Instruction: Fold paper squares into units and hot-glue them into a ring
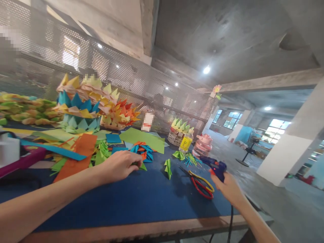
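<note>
My right hand (227,185) grips a dark blue glue gun (218,168) at the table's right side, its nozzle pointing left and its cord hanging over the edge. Near the middle, my left hand (123,165) is closed, fingers curled down; a green paper tip (143,167) shows beside them, and what they hold is hidden. Just behind it lies a blue and orange folded-paper piece (149,153). A folded green paper piece (168,168) lies between my hands. Scissors (202,185) with red and yellow handles rest left of the glue gun.
Layered paper crowns (81,108) and colored sheets (83,145) crowd the back left of the blue table (121,209). A yellow-labelled bottle (186,143), a pink container (202,145) and a pot with green paper points (176,136) stand behind. A mesh panel (141,84) rises beyond.
</note>
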`<state>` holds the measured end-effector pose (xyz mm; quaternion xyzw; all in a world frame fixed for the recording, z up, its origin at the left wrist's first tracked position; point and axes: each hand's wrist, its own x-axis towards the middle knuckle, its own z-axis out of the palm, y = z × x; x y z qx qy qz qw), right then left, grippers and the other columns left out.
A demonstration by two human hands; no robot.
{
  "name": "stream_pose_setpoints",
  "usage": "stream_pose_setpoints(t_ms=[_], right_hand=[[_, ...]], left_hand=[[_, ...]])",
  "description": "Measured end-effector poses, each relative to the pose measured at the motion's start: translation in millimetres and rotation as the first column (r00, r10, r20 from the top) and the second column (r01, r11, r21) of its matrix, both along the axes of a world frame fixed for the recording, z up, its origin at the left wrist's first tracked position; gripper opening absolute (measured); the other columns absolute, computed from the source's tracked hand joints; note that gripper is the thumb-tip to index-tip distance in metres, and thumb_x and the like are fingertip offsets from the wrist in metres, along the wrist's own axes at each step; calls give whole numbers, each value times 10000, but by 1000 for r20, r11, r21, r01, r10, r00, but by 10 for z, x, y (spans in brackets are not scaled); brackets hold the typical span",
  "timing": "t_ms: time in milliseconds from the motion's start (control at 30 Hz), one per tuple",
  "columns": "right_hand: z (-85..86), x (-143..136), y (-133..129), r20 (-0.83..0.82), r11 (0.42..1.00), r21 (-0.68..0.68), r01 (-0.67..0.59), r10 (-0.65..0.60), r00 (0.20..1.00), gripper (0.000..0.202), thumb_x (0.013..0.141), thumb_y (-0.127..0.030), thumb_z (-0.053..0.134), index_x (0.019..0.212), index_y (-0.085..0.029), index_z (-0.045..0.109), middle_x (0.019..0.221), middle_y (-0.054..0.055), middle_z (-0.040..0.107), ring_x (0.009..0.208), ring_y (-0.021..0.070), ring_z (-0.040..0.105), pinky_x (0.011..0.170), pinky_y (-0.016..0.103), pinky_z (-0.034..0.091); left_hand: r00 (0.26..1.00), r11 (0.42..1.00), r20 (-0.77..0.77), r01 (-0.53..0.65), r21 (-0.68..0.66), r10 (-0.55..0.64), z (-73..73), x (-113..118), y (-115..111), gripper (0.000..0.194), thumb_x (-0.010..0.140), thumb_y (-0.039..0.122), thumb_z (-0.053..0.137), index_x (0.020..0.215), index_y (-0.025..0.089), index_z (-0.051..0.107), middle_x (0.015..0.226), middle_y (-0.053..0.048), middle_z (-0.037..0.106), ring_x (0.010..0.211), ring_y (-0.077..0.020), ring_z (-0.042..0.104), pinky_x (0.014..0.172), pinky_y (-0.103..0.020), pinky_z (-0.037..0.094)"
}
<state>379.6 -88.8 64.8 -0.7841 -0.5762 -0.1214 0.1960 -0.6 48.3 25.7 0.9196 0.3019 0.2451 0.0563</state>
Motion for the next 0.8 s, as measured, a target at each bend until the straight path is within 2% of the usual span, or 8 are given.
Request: stream_pose_setpoints(t_ms=[67, 100, 133, 167, 200, 333, 500, 800], right_hand=[[-18, -350, 149, -36, 988, 17, -153, 154, 987, 293, 842, -393, 487, 921, -198, 691, 745, 45, 722, 696, 227, 675, 635, 303, 536], [-31, -530, 227, -101, 945, 63, -322, 327, 940, 258, 828, -352, 510, 909, -190, 693, 780, 51, 723, 715, 225, 668, 660, 312, 539], [-46, -703, 304, -163, 871, 102, -481, 492, 855, 235, 816, -308, 518, 914, -183, 692, 819, 54, 724, 742, 223, 662, 693, 322, 538], [-64, -860, 378, -203, 810, 137, -570, 587, 784, 228, 814, -272, 514, 922, -174, 689, 814, 51, 717, 737, 215, 647, 694, 323, 532], [-83, -995, 447, -212, 782, 142, -606, 622, 753, 208, 814, -256, 513, 891, -171, 687, 785, 40, 707, 708, 198, 634, 672, 303, 526], [-186, -1282, 646, -205, 730, 141, -668, 682, 702, 138, 785, -196, 523, 795, -160, 656, 692, 8, 644, 635, 158, 560, 611, 256, 476], [-295, -1273, 680, -182, 713, 131, -688, 700, 691, 133, 767, -163, 505, 833, -165, 620, 716, 4, 604, 665, 160, 520, 656, 272, 445], [-285, -1309, 596, -138, 690, 97, -717, 723, 677, 112, 704, -115, 463, 755, -181, 539, 708, -7, 520, 662, 149, 474, 648, 260, 401]], left_hand=[[1000, 999, 8, -18, 27, 18, -2, -2, 2, 136, 862, 189, 487, 830, 237, 610, 848, 16, 701, 814, -185, 647, 685, -255, 395], [1000, 999, 10, -28, 43, 28, -3, -6, 4, 143, 865, 187, 478, 825, 233, 607, 838, 14, 697, 802, -183, 644, 675, -254, 393], [999, 998, 12, -36, 60, 35, -4, -10, 7, 149, 866, 185, 471, 820, 230, 605, 825, 11, 692, 788, -180, 640, 665, -253, 392], [999, 996, 13, -43, 78, 42, -6, -14, 10, 154, 867, 183, 465, 817, 228, 604, 814, 9, 687, 777, -178, 637, 659, -252, 392], [999, 994, 16, -50, 97, 49, -9, -19, 14, 157, 867, 182, 461, 817, 227, 603, 807, 7, 683, 768, -176, 634, 655, -251, 393], [997, 987, 29, -68, 147, 65, -28, -28, 26, 167, 869, 167, 449, 830, 224, 601, 808, 8, 679, 753, -166, 631, 658, -248, 402], [998, 984, 22, -59, 165, 56, -58, -28, 38, 147, 860, 135, 468, 805, 213, 579, 779, 14, 664, 737, -167, 629, 634, -252, 376], [1000, 972, 6, 4, 233, -6, -98, -35, 36, 141, 848, 91, 465, 773, 191, 533, 737, -6, 620, 697, -177, 593, 620, -276, 337]])
